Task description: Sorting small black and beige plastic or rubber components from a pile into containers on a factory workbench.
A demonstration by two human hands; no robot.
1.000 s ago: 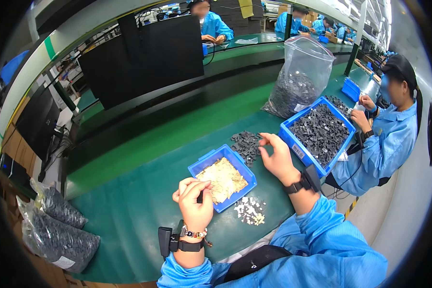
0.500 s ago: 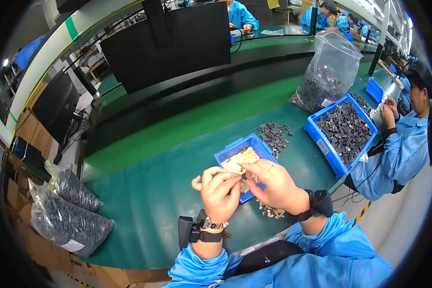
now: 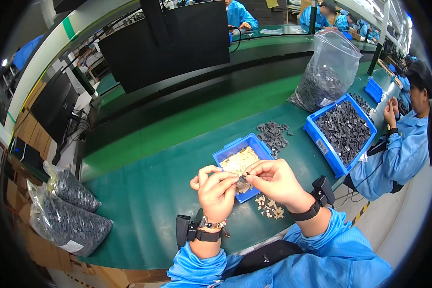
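My left hand (image 3: 218,192) and my right hand (image 3: 276,184) meet over the near part of a small blue tray (image 3: 219,157). Fingertips of both are pinched together around a small dark plastic piece (image 3: 243,178), partly hidden by the fingers. Cream-coloured flat pieces (image 3: 241,161) fill the far half of the tray; duller brownish ones show just below my fingertips. Below my right wrist lies a scatter of small tan and dark bits (image 3: 270,207) on the table. Behind the tray a loose heap of dark grey pieces (image 3: 272,136) rests on the green mat.
A large blue bin (image 3: 329,160) full of dark pieces stands at the right, with an open clear bag (image 3: 324,79) of them behind. Two filled bags (image 3: 69,225) sit at the left edge. A co-worker (image 3: 401,144) sits on the right. A black monitor (image 3: 165,48) hangs ahead.
My right hand has turned and shifted slightly right, its fingers drawing back a little, so the dark piece and the tan scatter show more. My left hand stays almost in place.
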